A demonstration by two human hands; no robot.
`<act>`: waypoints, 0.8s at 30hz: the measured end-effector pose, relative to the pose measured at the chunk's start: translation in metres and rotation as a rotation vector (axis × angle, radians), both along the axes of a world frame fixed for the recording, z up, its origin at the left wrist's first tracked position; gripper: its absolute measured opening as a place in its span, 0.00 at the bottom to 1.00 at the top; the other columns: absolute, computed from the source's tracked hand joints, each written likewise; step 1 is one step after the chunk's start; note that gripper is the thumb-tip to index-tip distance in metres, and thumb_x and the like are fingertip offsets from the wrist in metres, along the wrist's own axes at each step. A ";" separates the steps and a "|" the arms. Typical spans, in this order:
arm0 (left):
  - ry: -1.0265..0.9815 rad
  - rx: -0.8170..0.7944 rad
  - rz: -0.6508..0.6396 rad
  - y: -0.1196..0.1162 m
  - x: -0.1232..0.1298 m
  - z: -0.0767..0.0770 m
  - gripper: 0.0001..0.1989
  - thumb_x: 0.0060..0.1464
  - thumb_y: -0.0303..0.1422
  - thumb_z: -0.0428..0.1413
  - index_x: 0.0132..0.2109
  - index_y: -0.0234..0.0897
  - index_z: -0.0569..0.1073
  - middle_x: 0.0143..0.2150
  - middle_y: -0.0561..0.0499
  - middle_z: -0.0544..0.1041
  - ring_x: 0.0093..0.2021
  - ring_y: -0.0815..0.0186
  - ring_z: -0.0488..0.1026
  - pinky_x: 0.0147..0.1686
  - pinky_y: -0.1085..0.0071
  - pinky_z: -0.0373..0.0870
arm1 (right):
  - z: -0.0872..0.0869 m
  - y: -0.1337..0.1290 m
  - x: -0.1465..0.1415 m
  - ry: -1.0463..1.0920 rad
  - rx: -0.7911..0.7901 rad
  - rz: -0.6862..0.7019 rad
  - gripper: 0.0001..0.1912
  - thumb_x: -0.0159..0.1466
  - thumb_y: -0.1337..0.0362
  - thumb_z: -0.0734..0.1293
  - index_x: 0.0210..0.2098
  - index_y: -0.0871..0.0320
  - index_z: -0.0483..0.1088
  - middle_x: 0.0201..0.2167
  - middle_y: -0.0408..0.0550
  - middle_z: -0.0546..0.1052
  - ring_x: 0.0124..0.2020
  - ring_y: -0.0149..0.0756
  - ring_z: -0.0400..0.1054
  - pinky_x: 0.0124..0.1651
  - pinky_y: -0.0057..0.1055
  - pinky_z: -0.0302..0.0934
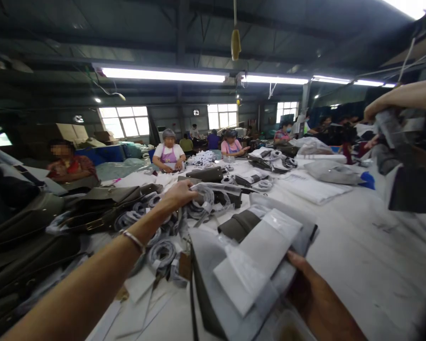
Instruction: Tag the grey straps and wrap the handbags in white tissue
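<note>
My left hand (180, 193) reaches out over the table, its fingers closed on a coiled strap in clear wrap (203, 201). My right hand (305, 279) grips the right edge of a dark green bag (211, 303), thumb on top. Translucent sheeting covers part of that bag, and a white packet (259, 260) lies across it. Just above the packet shows a rolled dark green piece (239, 225). More wrapped coils (162, 253) lie in a heap below and left of my left hand.
Dark green bags (106, 194) are piled at the left. A white table (369, 237) extends right. At the far right, another person's arm (404, 97) holds dark pieces. Several people sit across the table. A grey bag (333, 171) lies beyond.
</note>
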State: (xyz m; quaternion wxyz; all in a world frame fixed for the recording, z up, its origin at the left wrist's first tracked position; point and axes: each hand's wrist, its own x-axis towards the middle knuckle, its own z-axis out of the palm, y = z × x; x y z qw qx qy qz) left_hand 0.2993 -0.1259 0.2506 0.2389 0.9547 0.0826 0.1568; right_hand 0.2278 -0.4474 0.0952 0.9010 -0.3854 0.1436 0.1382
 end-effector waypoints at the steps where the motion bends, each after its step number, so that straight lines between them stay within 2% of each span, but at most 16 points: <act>1: -0.011 -0.080 -0.050 -0.012 0.027 0.001 0.12 0.43 0.32 0.61 0.37 0.33 0.74 0.28 0.52 0.73 0.34 0.61 0.72 0.38 0.69 0.65 | 0.008 -0.009 0.019 0.004 -0.012 -0.059 0.28 0.49 0.61 0.79 0.48 0.57 0.73 0.37 0.46 0.82 0.33 0.40 0.77 0.32 0.30 0.73; 3: -0.022 -0.256 -0.150 -0.036 0.077 0.000 0.13 0.45 0.32 0.61 0.39 0.30 0.74 0.28 0.51 0.73 0.30 0.65 0.70 0.35 0.70 0.65 | 0.017 -0.025 0.057 0.005 -0.034 -0.140 0.22 0.51 0.64 0.77 0.45 0.56 0.73 0.33 0.44 0.82 0.29 0.37 0.76 0.28 0.28 0.72; 6: -0.046 -0.504 -0.264 -0.066 0.134 -0.012 0.21 0.50 0.37 0.61 0.48 0.26 0.71 0.34 0.47 0.75 0.31 0.67 0.71 0.36 0.71 0.68 | 0.014 -0.044 0.113 0.015 -0.027 -0.178 0.14 0.54 0.68 0.74 0.40 0.56 0.73 0.29 0.42 0.81 0.24 0.35 0.74 0.26 0.27 0.71; 9: -0.046 -0.670 -0.312 -0.081 0.168 -0.038 0.30 0.55 0.43 0.59 0.59 0.30 0.63 0.46 0.42 0.76 0.41 0.63 0.74 0.40 0.70 0.69 | -0.007 -0.053 0.164 0.028 -0.002 -0.180 0.08 0.58 0.70 0.72 0.37 0.56 0.72 0.25 0.40 0.79 0.21 0.32 0.72 0.23 0.24 0.69; 12: 0.017 -0.748 -0.316 -0.078 0.178 -0.078 0.32 0.57 0.45 0.57 0.62 0.34 0.60 0.54 0.40 0.73 0.51 0.59 0.73 0.45 0.68 0.70 | -0.041 -0.056 0.201 0.038 -0.020 -0.162 0.06 0.61 0.69 0.71 0.37 0.56 0.71 0.24 0.40 0.79 0.21 0.32 0.72 0.24 0.25 0.69; 16: 0.118 -0.774 -0.262 -0.055 0.154 -0.139 0.31 0.52 0.41 0.61 0.58 0.32 0.64 0.53 0.39 0.73 0.52 0.58 0.72 0.48 0.64 0.68 | -0.086 -0.060 0.227 0.099 -0.175 -0.060 0.13 0.56 0.69 0.74 0.38 0.58 0.69 0.23 0.43 0.77 0.24 0.37 0.73 0.28 0.29 0.70; 19: 0.161 -0.793 -0.226 -0.036 0.116 -0.174 0.31 0.49 0.43 0.61 0.56 0.32 0.65 0.50 0.41 0.75 0.49 0.58 0.73 0.46 0.64 0.69 | -0.099 -0.067 0.232 0.097 -0.232 -0.021 0.17 0.54 0.67 0.76 0.39 0.58 0.69 0.24 0.46 0.77 0.25 0.40 0.74 0.29 0.33 0.71; 21: 0.199 -0.816 -0.231 -0.028 0.085 -0.184 0.28 0.47 0.45 0.60 0.52 0.32 0.69 0.45 0.43 0.76 0.45 0.59 0.75 0.44 0.64 0.69 | -0.097 -0.072 0.227 0.076 -0.240 -0.001 0.17 0.55 0.66 0.75 0.41 0.58 0.69 0.25 0.48 0.77 0.26 0.41 0.74 0.29 0.34 0.71; 22: 0.220 -0.826 -0.234 -0.026 0.068 -0.185 0.27 0.46 0.46 0.61 0.48 0.32 0.71 0.42 0.44 0.77 0.43 0.60 0.75 0.43 0.64 0.70 | -0.095 -0.072 0.222 0.061 -0.250 -0.005 0.15 0.57 0.66 0.75 0.42 0.57 0.69 0.26 0.49 0.77 0.26 0.40 0.73 0.30 0.34 0.71; 24: 0.241 -0.853 -0.244 -0.025 0.029 -0.176 0.25 0.43 0.46 0.63 0.44 0.33 0.73 0.38 0.46 0.78 0.39 0.60 0.76 0.41 0.64 0.71 | -0.087 -0.063 0.204 0.043 -0.249 -0.038 0.13 0.61 0.63 0.73 0.44 0.55 0.70 0.30 0.51 0.76 0.28 0.37 0.73 0.31 0.32 0.70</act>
